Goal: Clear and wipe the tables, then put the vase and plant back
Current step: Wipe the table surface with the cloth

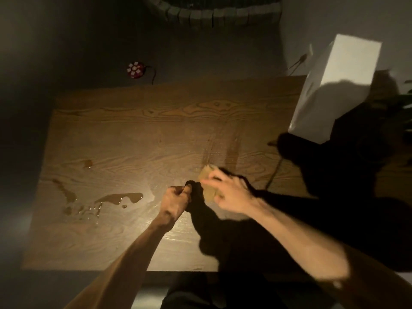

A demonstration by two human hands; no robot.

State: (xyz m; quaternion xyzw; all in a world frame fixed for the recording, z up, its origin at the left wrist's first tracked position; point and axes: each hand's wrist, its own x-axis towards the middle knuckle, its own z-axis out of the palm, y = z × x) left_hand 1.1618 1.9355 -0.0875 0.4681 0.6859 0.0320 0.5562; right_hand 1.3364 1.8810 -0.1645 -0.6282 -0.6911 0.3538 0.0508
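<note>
A dim home room: wood-grain tabletop (pixel 156 134), grey floor (pixel 200 63), white paper bag (pixel 334 85) far right, green houseplant leaves (pixel 405 103).

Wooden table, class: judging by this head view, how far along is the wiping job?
Done: a streaky wiped band runs across the brown wooden table, which carries no clutter. In hand: the right hand grips a yellowish cloth; the left hand is curled beside it, contents unclear. Left: the brown liquid puddles at the left; no vase shows.
</note>
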